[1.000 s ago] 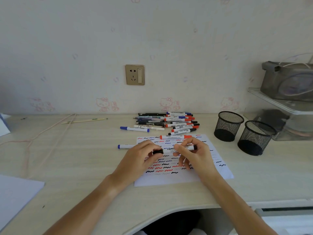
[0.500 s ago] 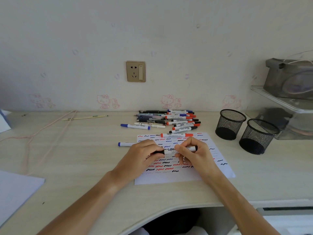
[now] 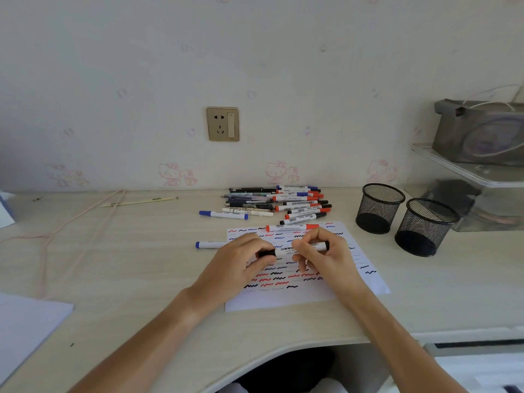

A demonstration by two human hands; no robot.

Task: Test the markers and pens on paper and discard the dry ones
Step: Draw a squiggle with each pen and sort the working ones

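Observation:
A white marker with black ends is held level above the test paper, which is covered in red, blue and black squiggles. My left hand pinches its black cap at the left end. My right hand grips the barrel toward the right end. A red marker lies on the paper's top edge and a blue marker lies just left of the paper. A pile of markers and pens sits behind the paper near the wall.
Two black mesh cups stand to the right of the paper. A clear shelf unit with a grey bag fills the far right. A pink cord and a pencil lie at left; white paper at front left.
Both hands keep the same hold on the black marker over the paper. The view has shifted slightly; nothing else on the desk has moved.

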